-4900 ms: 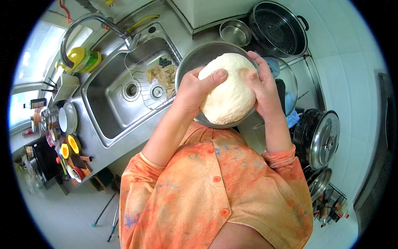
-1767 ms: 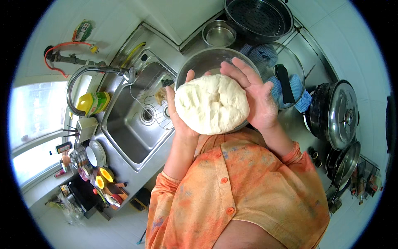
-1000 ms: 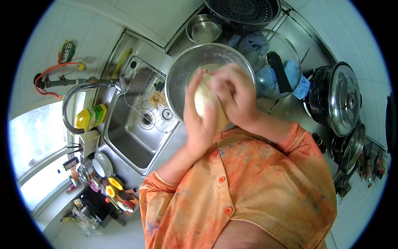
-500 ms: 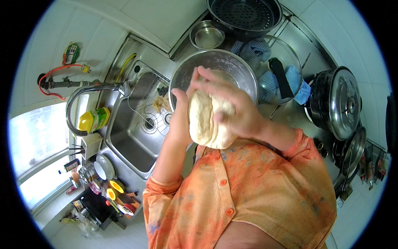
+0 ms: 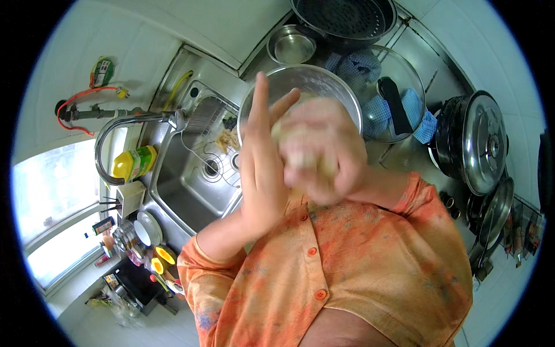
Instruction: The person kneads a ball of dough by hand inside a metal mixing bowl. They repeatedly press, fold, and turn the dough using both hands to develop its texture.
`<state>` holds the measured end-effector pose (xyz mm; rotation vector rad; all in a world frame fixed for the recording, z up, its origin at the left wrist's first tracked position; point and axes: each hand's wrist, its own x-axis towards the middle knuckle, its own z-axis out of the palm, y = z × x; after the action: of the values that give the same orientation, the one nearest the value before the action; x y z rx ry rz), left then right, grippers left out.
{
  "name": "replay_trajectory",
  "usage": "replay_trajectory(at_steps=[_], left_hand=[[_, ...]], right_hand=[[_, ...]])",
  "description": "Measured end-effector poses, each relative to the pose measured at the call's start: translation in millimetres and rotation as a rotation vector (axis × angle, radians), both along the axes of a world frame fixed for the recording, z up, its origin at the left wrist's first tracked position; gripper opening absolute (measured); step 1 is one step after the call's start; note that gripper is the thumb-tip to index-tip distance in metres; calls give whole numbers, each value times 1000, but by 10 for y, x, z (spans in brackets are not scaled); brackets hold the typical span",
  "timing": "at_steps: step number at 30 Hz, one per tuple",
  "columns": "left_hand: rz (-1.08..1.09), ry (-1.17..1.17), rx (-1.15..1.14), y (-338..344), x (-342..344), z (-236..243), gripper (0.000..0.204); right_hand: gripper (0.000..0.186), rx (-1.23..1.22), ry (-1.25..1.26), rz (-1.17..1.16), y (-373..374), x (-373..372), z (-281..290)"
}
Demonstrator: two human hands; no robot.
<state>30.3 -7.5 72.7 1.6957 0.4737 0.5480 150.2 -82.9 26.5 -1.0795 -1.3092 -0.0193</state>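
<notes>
Above the steel mixing bowl (image 5: 356,110) I hold a lump of pale dough (image 5: 328,166) between both hands, mostly hidden by them. My left hand (image 5: 261,162) is on edge along the dough's left side, with a finger stretched upward and its palm turned in to the lump. Closed over the front and right of the dough is my right hand (image 5: 332,144), its fingers curled and smeared by motion.
A steel sink (image 5: 188,173) with a curved tap (image 5: 107,139) lies left. Behind the bowl are a small metal pan (image 5: 292,47) and a black steamer (image 5: 344,20). A glass lid (image 5: 413,69) over blue checked cloths and a lidded black pot (image 5: 483,144) stand right.
My right hand has closed over the dough's front, covering most of it. The left hand has turned on edge, and its elbow has swung outward to the left.
</notes>
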Motion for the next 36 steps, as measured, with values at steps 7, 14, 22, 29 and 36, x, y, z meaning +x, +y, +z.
replay_trajectory(at_steps=[7,14,22,29,36], left_hand=[[32,-67,-790,406,134,-258,92],[279,-415,-618,-6,153,-653,95],[-114,-823,-1186,-69,-165,-533,118],[-71,-584,-220,-83,-349,-73,97],[10,-583,258,-295,-401,23,58]], right_hand=[[26,-307,1731,176,178,157,-237],[56,-227,1069,74,84,-79,-201],[100,-178,230,196,-181,266,179],[63,11,-81,208,-334,170,457],[32,297,-7,17,-258,-173,379]])
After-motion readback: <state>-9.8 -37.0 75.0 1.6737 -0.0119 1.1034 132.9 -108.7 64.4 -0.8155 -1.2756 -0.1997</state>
